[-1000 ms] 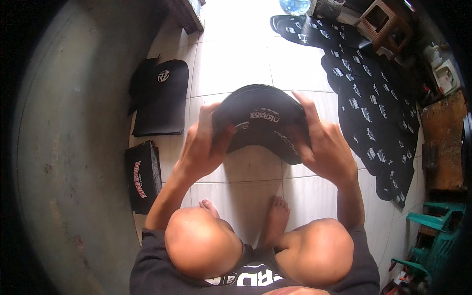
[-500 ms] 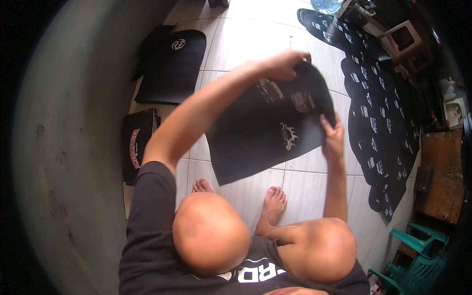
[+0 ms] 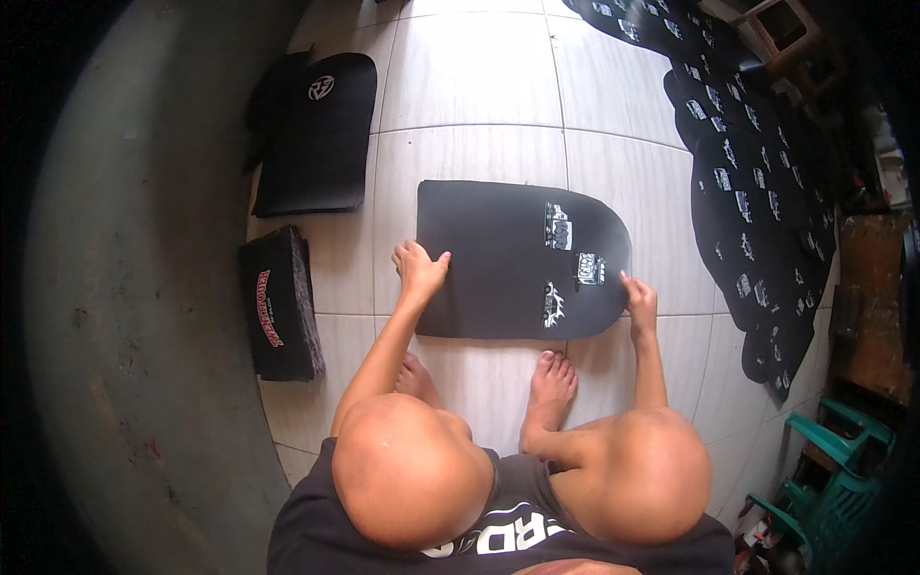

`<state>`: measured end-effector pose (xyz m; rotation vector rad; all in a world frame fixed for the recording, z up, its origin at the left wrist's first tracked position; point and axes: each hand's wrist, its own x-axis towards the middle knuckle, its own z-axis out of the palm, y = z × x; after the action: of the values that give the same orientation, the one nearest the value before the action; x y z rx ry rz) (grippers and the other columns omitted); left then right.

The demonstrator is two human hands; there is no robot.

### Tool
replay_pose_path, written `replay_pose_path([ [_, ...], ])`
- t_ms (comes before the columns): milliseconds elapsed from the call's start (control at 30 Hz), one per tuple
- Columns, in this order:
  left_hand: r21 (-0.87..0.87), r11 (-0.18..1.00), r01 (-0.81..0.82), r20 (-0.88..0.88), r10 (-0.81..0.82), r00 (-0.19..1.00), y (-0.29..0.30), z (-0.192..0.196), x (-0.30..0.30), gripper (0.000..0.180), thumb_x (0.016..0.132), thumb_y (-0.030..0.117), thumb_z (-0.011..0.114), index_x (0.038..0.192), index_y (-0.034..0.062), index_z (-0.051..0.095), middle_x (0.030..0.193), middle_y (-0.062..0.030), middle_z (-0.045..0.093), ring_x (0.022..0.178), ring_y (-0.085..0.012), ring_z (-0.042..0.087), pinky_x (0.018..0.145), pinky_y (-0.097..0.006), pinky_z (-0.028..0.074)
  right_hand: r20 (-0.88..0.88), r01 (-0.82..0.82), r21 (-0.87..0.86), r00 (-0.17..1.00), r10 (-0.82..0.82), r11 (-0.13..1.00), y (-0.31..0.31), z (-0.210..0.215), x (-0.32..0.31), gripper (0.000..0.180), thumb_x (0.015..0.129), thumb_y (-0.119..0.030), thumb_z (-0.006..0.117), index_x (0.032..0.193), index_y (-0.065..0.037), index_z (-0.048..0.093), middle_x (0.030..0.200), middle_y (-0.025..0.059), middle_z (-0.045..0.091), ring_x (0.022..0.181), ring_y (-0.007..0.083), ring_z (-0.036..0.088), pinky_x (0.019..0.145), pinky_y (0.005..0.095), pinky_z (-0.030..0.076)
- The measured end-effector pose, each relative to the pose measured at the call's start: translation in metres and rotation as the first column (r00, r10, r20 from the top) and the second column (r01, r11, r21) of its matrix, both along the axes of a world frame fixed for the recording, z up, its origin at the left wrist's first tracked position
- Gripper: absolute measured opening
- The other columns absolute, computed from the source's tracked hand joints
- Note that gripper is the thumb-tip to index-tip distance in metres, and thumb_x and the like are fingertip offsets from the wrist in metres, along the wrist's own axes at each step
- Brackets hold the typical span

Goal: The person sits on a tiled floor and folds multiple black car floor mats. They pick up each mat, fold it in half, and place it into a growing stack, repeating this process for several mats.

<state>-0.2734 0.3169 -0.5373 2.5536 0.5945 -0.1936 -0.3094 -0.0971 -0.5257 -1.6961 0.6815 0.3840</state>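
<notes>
A flat black sheet (image 3: 489, 264) with a square left end, a rounded right end and white printed pictures is stretched level in front of my feet, just over or on the floor; I cannot tell which. My left hand (image 3: 420, 273) grips its straight left edge, thumb on top and fingers partly hidden. At the rounded end, my right hand (image 3: 642, 302) pinches the rim between thumb and fingers. Both hands are closed on the same sheet, on opposite sides of it.
Stacked black sheets (image 3: 311, 153) with a round white emblem lie at the far left. Nearer is a thick black pile (image 3: 278, 307) with red lettering. Overlapping printed black sheets (image 3: 757, 192) line the right side. Beyond are a wooden board (image 3: 867, 297) and green plastic chairs (image 3: 843, 479).
The sheet has come down from a raised, tilted position and now lies level. My left hand has moved from its far edge to its left edge; my right hand stays at the rounded end.
</notes>
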Motion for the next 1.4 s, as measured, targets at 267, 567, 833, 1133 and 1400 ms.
replay_pose_path([
  [267,-0.511,0.846,-0.15,-0.208,0.048,0.977,0.025,0.02,0.033,0.076,0.063,0.029,0.09,0.118,-0.0085,0.055,0.109,-0.0243,0.068,0.104,-0.0321,0.066,0.09,-0.039,0.052,-0.085,-0.26,-0.112,0.964,0.252,0.959,0.008,-0.016,0.056,0.041,0.086,-0.033,0.068,0.112,-0.002,0.069,0.098,0.0103,0.071,0.09,0.0219,0.067,0.08,0.0371,0.051],
  [567,-0.795,0.567,-0.216,-0.282,-0.029,0.959,0.051,0.019,0.067,0.052,0.075,0.027,0.081,0.113,-0.0028,0.061,0.096,-0.0104,0.067,0.084,-0.0179,0.065,0.073,-0.033,0.052,0.077,-0.037,0.113,0.997,0.028,0.993,0.02,0.007,0.045,0.037,0.088,-0.03,0.07,0.099,0.005,0.069,0.088,0.0102,0.07,0.074,0.0153,0.066,0.067,0.03,0.052],
  [833,-0.915,0.404,-0.008,0.03,0.086,0.996,0.026,0.01,0.054,0.063,0.076,0.013,0.076,0.132,0.0085,0.05,0.113,-0.0108,0.063,0.102,-0.0228,0.063,0.085,-0.037,0.054,0.017,-0.046,0.306,0.999,0.043,0.951,0.027,0.015,0.056,0.039,0.087,-0.025,0.071,0.105,0.009,0.067,0.095,0.0134,0.071,0.082,0.0187,0.068,0.072,0.0324,0.054],
  [1133,-0.433,0.835,0.339,0.481,-0.104,0.871,-0.002,0.05,0.031,0.051,0.093,0.004,0.064,0.137,-0.0098,0.043,0.131,-0.0176,0.058,0.12,-0.0259,0.055,0.106,-0.033,0.04,0.414,-0.153,-0.398,0.85,0.326,0.905,0.063,0.04,0.031,0.029,0.098,-0.012,0.055,0.122,0.003,0.06,0.105,0.0298,0.067,0.098,0.0445,0.066,0.084,0.0437,0.052],
  [1400,-0.636,0.639,0.432,0.69,0.22,0.69,-0.016,0.126,-0.034,0.045,0.089,0.005,0.069,0.13,0.0003,0.051,0.127,-0.0135,0.06,0.114,-0.0214,0.058,0.096,-0.032,0.047,0.832,0.144,-0.316,0.517,0.201,0.938,0.064,0.073,-0.031,0.019,0.097,-0.007,0.059,0.114,0.002,0.062,0.096,0.0187,0.071,0.083,0.0285,0.071,0.071,0.038,0.053],
])
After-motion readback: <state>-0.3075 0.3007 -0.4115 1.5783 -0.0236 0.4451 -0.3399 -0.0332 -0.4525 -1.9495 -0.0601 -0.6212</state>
